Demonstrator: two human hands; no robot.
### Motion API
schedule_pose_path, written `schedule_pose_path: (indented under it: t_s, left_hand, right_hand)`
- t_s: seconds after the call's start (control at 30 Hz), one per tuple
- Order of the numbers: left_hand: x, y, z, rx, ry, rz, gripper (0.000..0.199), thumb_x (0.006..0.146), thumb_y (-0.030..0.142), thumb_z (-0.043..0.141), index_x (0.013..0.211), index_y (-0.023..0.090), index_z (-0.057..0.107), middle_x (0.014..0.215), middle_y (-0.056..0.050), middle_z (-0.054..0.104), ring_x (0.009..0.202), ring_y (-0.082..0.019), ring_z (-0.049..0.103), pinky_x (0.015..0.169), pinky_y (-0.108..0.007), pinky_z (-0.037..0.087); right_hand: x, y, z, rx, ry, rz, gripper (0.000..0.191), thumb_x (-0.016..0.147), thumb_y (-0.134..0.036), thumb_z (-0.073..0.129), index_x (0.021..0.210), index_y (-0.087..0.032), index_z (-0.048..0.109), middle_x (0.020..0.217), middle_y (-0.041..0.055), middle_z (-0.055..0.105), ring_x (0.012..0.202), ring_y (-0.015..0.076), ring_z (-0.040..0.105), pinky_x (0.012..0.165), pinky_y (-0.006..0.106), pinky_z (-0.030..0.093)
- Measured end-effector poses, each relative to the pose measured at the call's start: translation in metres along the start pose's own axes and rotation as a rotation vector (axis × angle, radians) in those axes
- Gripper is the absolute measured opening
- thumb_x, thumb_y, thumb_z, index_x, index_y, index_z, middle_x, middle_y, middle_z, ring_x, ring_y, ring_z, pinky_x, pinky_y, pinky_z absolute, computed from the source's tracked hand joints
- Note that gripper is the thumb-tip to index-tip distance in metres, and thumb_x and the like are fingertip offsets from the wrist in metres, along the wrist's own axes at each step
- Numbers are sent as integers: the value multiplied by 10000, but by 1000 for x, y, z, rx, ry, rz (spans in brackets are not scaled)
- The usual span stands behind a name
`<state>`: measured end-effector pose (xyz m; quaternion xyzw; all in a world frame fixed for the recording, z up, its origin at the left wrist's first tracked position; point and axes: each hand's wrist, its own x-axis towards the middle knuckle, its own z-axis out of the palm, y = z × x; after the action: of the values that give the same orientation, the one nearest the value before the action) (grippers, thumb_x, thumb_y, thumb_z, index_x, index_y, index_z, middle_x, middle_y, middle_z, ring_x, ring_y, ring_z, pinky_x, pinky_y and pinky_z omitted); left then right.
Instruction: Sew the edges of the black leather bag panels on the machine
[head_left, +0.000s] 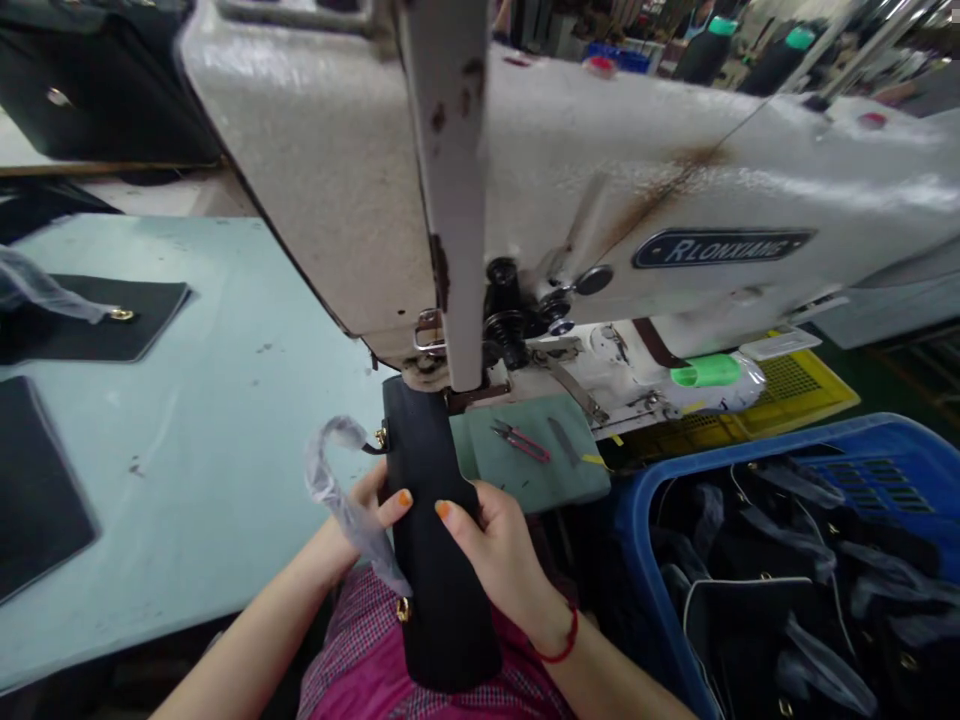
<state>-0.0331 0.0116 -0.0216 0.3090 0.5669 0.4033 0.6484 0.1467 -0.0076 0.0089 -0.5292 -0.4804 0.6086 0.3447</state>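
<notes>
A black bag piece (439, 560) hangs lengthwise before me, its far end beneath the head of a sewing machine (322, 180). Along its left side runs a handle (337, 490) wrapped in clear plastic, fixed by gold-coloured fittings. My left hand (379, 505) grips the left edge, thumb on top. From the right, my right hand (495, 535) holds the opposite edge, its thumb also on the upper face. The fingers under the piece are hidden. The needle area is partly covered by the machine head.
Thread snips (521, 440) lie on a small green plate right of the bag piece. A blue basket (637, 500) at lower right holds several black bag pieces. More black panels (37, 480) rest on the pale table (247, 440) at left. A yellow crate (802, 390) stands behind.
</notes>
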Motion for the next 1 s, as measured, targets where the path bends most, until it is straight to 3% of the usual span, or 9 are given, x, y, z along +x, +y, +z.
schedule_pose_path:
  t_s: [0.1, 0.2, 0.33, 0.47, 0.63, 0.87, 1.0]
  left_hand:
    - [-3, 5, 16, -133, -34, -133, 555, 519, 531, 847, 951, 224, 683, 939, -97, 753, 871, -343, 703, 733, -400, 585]
    - [-12, 7, 24, -234, 70, -209, 537, 514, 457, 884, 942, 227, 657, 823, -51, 751, 736, -297, 714, 635, -353, 590]
    - [-20, 10, 26, -257, 154, -257, 608, 518, 382, 906, 1021, 212, 610, 804, -39, 748, 692, -270, 724, 613, -339, 609]
    - [-20, 11, 25, -249, 183, -265, 584, 539, 352, 895, 1019, 223, 588, 791, -32, 750, 642, -248, 719, 571, -329, 615]
    - [-22, 16, 25, -239, 226, -285, 519, 576, 296, 866, 1017, 204, 610, 765, -60, 751, 600, -258, 715, 535, -348, 620]
    - [-37, 35, 40, -277, 280, -273, 382, 748, 191, 741, 1104, 144, 612, 795, -100, 757, 610, -254, 730, 549, -344, 628]
    - [-38, 36, 44, -321, 276, -254, 348, 788, 171, 713, 1119, 159, 604, 842, -98, 763, 640, -249, 738, 578, -354, 634]
  right_hand:
    - [-3, 2, -1, -57, 53, -45, 283, 873, -431, 607, 788, -162, 618, 709, 12, 601, 615, 123, 494, 529, 204, 377]
    - [-7, -1, -4, -125, 99, -103, 259, 888, -414, 610, 793, -173, 611, 721, 13, 616, 639, 130, 520, 550, 209, 380]
    - [-10, -6, -8, -162, 84, -166, 271, 944, -414, 538, 814, -182, 594, 744, 14, 606, 674, 135, 527, 586, 223, 372]
    - [-10, -11, -11, -228, 104, -202, 377, 969, -393, 494, 661, -186, 431, 613, -31, 453, 570, 98, 401, 544, 237, 281]
    - [-8, -9, -12, -184, 65, -184, 458, 959, -401, 500, 606, -188, 301, 558, -54, 290, 532, 81, 282, 503, 246, 201]
    - [-7, -9, -12, -125, 67, -163, 457, 940, -414, 499, 603, -195, 281, 580, -53, 268, 542, 77, 261, 493, 238, 192]
    - [-4, -10, -12, -138, 81, -146, 446, 926, -406, 489, 588, -197, 286, 568, -50, 276, 538, 79, 265, 490, 236, 194]
